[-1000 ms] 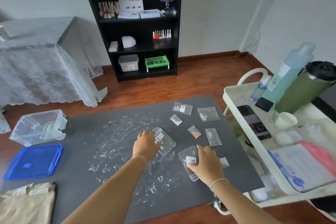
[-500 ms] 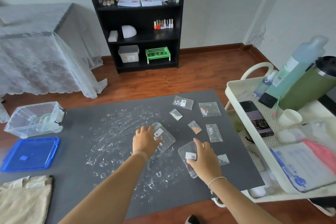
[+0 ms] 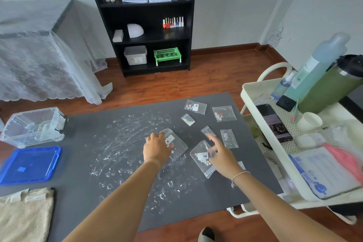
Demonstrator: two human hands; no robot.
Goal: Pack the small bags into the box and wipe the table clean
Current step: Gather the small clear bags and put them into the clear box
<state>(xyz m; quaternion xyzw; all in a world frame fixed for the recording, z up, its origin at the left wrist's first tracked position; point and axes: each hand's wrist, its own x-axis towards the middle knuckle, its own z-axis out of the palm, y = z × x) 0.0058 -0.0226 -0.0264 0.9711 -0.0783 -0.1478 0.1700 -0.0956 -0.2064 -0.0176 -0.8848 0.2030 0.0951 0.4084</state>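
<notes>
Her right hand (image 3: 220, 155), fingers spread and holding nothing, hovers over a barcoded bag (image 3: 202, 158) whose long axis runs eleven-to-five, while the clear box (image 3: 33, 126) sits far off at nine o'clock, nearer her left hand (image 3: 157, 146), which rests flat on another bag (image 3: 175, 144).

clear bags (image 3: 224, 113) scattered, box (image 3: 32, 126) open

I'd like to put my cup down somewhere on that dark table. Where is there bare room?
Free: the near edge of the table, between the two forearms, though smeared white, and the strip between the clear box and the smears. Crowded: the far right, where small bags lie around both hands, left and right.
</notes>
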